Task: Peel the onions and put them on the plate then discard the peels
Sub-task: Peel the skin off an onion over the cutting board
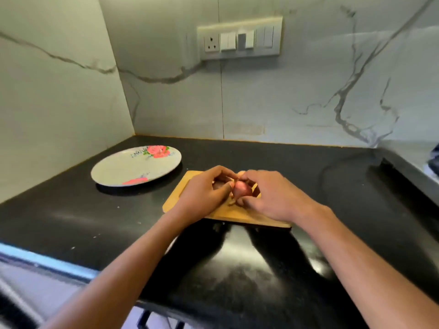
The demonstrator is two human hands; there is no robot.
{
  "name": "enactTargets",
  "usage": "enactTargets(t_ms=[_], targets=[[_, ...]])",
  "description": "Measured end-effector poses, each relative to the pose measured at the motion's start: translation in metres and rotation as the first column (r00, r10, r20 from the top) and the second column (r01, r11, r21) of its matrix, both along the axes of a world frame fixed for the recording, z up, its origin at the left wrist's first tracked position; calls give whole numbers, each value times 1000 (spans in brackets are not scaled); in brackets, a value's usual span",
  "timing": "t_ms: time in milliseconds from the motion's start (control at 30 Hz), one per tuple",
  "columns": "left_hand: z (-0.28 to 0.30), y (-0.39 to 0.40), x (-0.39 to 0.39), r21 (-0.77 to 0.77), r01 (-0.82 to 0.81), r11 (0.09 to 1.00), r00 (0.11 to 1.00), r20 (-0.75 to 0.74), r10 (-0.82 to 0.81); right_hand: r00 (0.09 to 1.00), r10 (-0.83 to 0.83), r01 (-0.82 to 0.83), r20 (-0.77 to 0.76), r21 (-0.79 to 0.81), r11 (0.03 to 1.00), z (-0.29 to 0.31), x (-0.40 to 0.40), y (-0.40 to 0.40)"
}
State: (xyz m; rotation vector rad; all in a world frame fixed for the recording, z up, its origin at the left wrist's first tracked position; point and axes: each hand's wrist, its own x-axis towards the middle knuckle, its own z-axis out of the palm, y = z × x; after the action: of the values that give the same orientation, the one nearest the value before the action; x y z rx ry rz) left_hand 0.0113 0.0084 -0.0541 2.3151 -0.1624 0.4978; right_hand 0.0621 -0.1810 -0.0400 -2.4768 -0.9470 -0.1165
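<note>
1. Head view: both hands meet over a wooden cutting board that lies on the black countertop.
2. Left hand: fingers curled around the left side of a red onion, thumb tip pressed on its near-left face. Grasping it.
3. Right hand: fingers curled over the top and right side of the same onion, thumb below it. Also grasping it (which fingertips actually touch the skin is hidden by the knuckles).
4. Onion: held between the two hands just above the board's middle; a reddish-pink patch shows in the gap between the thumbs. Can't tell how much skin is off.
5. A few pale scraps sit on the board under the hands, too blurred to identify for sure.
6. Plate: grey, with pink flower print, on the counter to the left of the board and slightly farther back, apart from it. Nothing lies on it.
7. Background: marble-pattern wall with a switch panel above the board. A steel surface borders the counter on the right.
</note>
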Motion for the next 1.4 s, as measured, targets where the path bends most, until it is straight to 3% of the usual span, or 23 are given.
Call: enactTargets(t_ms=[267, 400, 633, 767, 1033, 1400], targets=[[28, -17, -4, -265, 6, 964, 999, 48, 7, 971, 48, 74, -236, 483, 872, 2, -7, -2], [27, -13, 2, -367, 94, 926, 996, 27, -90, 947, 150, 62, -284, 620, 782, 10, -5, 1], [22, -16, 3, -265, 109, 958, 985, 160, -68, 922, 224, 43, -315, 661, 749, 12, -5, 8], [15, -10, 0, -277, 95, 956, 973, 229, -30, 977, 98, 54, -188, 670, 740, 6, -2, 9], [15, -10, -1, -251, 122, 960, 981, 178, -78, 972, 79, 121, -220, 763, 635, 0, -7, 1], [11, -8, -3, -271, 146, 951, 983, 147, -109, 993, -7, 82, -119, 641, 763, -4, -3, -7]])
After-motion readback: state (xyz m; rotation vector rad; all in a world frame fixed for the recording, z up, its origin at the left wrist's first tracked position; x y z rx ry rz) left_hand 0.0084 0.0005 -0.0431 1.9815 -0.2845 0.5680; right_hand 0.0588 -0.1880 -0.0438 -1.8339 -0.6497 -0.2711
